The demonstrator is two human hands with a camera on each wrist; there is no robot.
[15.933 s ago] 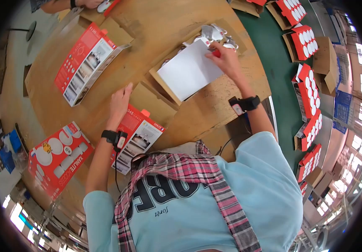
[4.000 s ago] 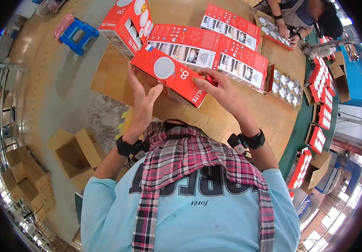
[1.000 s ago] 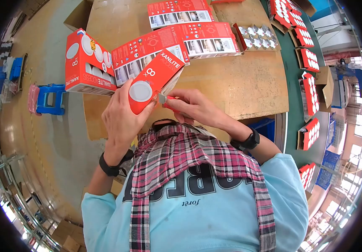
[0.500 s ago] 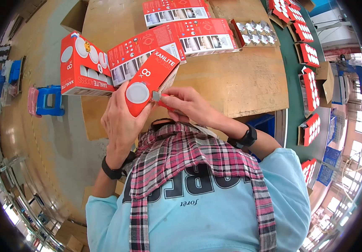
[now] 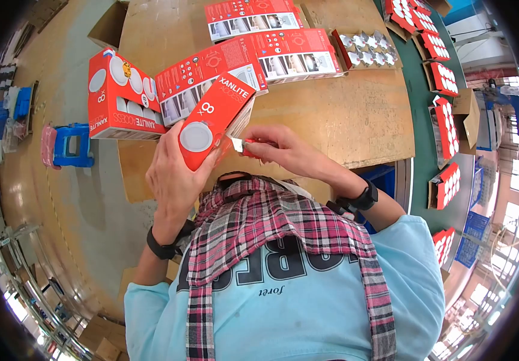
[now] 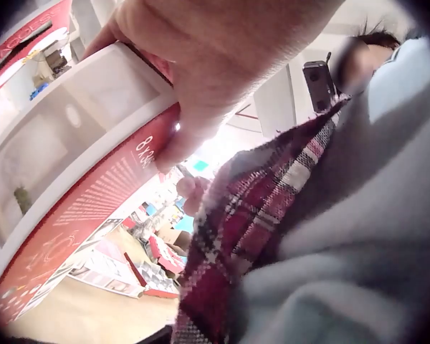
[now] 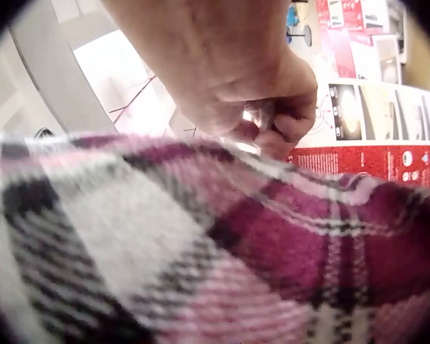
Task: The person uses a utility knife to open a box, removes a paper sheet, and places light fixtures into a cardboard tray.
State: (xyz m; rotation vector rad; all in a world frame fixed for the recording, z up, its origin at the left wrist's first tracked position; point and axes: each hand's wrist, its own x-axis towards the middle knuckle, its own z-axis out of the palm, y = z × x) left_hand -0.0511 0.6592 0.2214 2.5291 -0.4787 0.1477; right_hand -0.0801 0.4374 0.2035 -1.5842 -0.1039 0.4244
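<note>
My left hand (image 5: 175, 171) grips the near end of a red and white carton (image 5: 222, 108) marked XANLITE, tilted above the table. In the left wrist view the thumb presses its side, beside a pale window (image 6: 79, 115). At the carton's near right edge, my right hand (image 5: 286, 150) pinches a small red item (image 5: 249, 150) with a flat whitish piece (image 5: 236, 144) jutting from it toward the carton. I cannot tell what the red item is. The right wrist view shows curled fingers (image 7: 276, 129) hiding most of it.
Left of the held carton stands another red carton (image 5: 121, 96). Several printed cartons (image 5: 295, 54) lie behind, beside an open box (image 5: 368, 49) of silvery parts. Filled red boxes (image 5: 445, 132) line the green belt (image 5: 419, 120) at right. A blue stool (image 5: 73, 144) stands left.
Earlier, my right hand was over a white sheet in a box; later both hands held a closed carton. Over the last second, the carton barely moved and the right hand shifted slightly from its edge.
</note>
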